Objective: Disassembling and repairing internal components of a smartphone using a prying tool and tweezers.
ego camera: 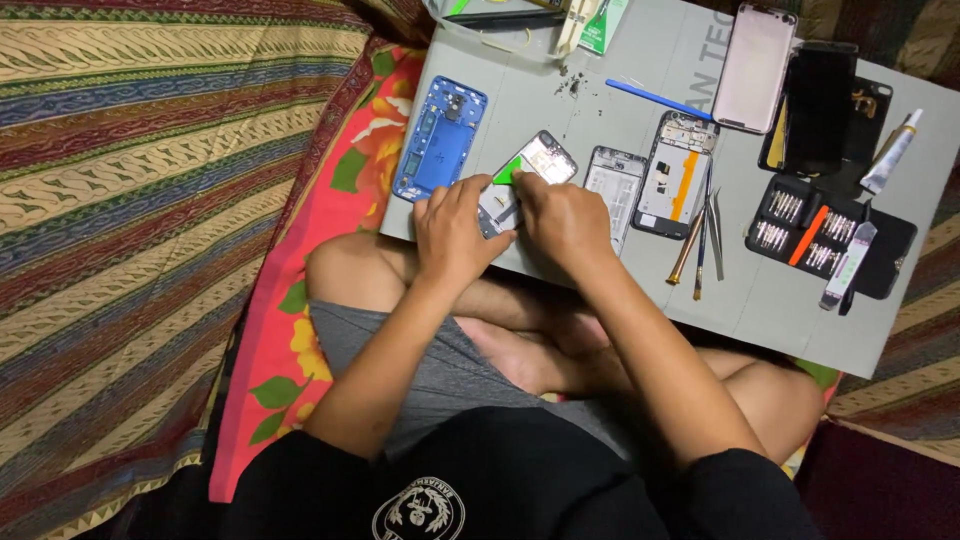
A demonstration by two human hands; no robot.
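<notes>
An opened phone lies tilted on the grey work mat, its silvery inside facing up. My left hand presses on its near end and holds it in place. My right hand grips a small green triangular pick and has it against the phone's edge. Both hands meet over the lower half of the phone, which they partly hide.
A blue phone back cover lies left of the hands. To the right are a grey frame, a phone frame with an orange strip, tweezers and tools, a bit set case, a pink cover, a black screen and a glue tube.
</notes>
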